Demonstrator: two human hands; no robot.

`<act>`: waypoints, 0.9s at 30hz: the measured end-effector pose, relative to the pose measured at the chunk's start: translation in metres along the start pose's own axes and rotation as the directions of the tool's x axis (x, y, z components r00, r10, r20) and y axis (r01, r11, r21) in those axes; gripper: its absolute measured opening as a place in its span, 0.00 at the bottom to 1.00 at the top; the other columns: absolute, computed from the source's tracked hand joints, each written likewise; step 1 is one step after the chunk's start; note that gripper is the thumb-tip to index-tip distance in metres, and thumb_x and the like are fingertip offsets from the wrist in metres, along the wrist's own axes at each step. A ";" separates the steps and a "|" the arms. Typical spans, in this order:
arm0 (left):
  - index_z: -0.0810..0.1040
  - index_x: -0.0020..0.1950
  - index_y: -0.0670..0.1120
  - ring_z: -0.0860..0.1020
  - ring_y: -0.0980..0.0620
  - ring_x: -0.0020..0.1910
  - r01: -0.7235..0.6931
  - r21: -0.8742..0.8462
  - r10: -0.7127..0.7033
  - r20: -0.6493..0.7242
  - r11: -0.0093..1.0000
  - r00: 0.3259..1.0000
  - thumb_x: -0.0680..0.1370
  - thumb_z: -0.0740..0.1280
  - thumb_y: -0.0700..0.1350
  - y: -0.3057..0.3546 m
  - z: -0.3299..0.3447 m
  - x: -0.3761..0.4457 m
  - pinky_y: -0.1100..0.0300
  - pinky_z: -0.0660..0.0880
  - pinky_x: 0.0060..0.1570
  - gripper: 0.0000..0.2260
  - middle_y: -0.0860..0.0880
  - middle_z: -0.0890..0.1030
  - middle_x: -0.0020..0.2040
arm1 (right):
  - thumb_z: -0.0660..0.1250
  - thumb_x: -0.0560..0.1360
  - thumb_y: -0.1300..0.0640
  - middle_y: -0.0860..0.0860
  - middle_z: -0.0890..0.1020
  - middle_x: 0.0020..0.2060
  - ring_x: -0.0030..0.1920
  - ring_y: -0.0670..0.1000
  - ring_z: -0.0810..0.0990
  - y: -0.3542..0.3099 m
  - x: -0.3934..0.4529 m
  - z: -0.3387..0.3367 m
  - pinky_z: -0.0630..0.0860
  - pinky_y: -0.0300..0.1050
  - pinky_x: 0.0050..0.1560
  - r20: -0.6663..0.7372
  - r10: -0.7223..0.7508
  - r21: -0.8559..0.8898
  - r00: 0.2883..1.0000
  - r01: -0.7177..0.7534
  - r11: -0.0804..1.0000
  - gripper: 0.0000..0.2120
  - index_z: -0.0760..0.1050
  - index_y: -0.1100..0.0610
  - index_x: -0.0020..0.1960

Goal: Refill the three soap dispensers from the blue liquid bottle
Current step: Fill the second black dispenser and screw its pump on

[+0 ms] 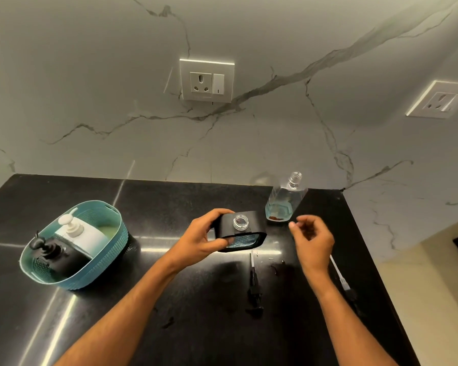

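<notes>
- A black polished countertop [169, 299] meets a white marble-veined wall, where a switched socket [206, 80] sits above the work area and a second socket [442, 100] is set off to the right.
- The left hand [204, 239] grips a black soap dispenser [239, 229] by its left end, fingers over the top and thumb underneath; its clear threaded neck is uncapped and faces up, and blue shows through its front window.
- The right hand [311, 239] hovers just right of the dispenser with fingers loosely curled and nothing visibly in them.
- The blue liquid bottle [284, 200] stands uncapped behind and just right of the dispenser, near the wall, its long axis upright though it reads as leaning in the wide lens; only a shallow pool of blue is left at its base.
- That bottle lies forward of the right hand and is nearer to it than to the left, so the free right hand appears best placed to lift and pour it while the left steadies the dispenser.
- Two pump heads with dip tubes lie on the counter: a black pump [254, 283] in front of the dispenser and another pump [343, 278] near the right edge, partly behind the right forearm.
- At left, a teal basket [111, 249] holds a white-pump dispenser [77, 232] and a black-pump dispenser [56, 254], both with pumps fitted.
</notes>
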State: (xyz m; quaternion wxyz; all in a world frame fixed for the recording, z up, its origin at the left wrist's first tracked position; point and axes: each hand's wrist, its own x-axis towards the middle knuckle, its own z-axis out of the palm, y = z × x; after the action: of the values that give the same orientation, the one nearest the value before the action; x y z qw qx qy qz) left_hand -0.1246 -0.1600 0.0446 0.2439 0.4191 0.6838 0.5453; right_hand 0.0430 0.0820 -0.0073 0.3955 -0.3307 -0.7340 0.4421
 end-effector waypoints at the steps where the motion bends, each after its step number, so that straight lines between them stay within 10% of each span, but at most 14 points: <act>1: 0.75 0.69 0.51 0.80 0.48 0.63 0.001 0.003 -0.001 -0.005 1.000 1.000 0.76 0.75 0.40 0.000 0.000 -0.003 0.51 0.83 0.57 0.22 0.56 0.81 0.61 | 0.77 0.73 0.62 0.43 0.83 0.41 0.41 0.46 0.82 0.002 -0.014 0.001 0.80 0.38 0.42 0.051 0.009 -0.016 0.999 -0.008 1.000 0.14 0.80 0.44 0.48; 5: 0.75 0.69 0.49 0.80 0.47 0.63 0.017 -0.004 -0.017 -0.011 1.000 1.000 0.77 0.75 0.36 -0.002 0.000 -0.014 0.50 0.83 0.58 0.23 0.55 0.81 0.61 | 0.79 0.70 0.65 0.45 0.82 0.34 0.34 0.45 0.81 0.011 -0.062 0.009 0.79 0.40 0.37 0.193 0.057 -0.161 0.980 -0.025 0.987 0.13 0.80 0.48 0.43; 12: 0.75 0.69 0.44 0.81 0.48 0.62 0.030 0.015 -0.029 -0.038 0.999 0.999 0.76 0.75 0.34 -0.005 0.002 -0.035 0.45 0.80 0.62 0.22 0.47 0.82 0.61 | 0.75 0.62 0.35 0.40 0.76 0.38 0.36 0.41 0.73 0.012 -0.118 0.020 0.67 0.35 0.36 0.434 0.195 -0.605 0.880 0.124 0.787 0.23 0.68 0.44 0.45; 27: 0.76 0.69 0.44 0.80 0.49 0.64 0.037 0.064 -0.035 -0.035 0.997 0.999 0.76 0.75 0.34 -0.007 0.003 -0.064 0.46 0.78 0.66 0.22 0.48 0.82 0.63 | 0.79 0.66 0.63 0.43 0.83 0.38 0.39 0.41 0.83 -0.048 -0.095 -0.011 0.83 0.46 0.44 0.035 0.041 -0.232 0.999 -0.031 0.972 0.13 0.79 0.50 0.44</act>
State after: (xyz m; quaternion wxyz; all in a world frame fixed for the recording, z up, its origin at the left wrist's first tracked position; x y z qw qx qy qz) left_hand -0.0903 -0.2124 0.0292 0.2285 0.4050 0.7125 0.5255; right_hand 0.0902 -0.0116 0.0125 0.3315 -0.3788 -0.7821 0.3674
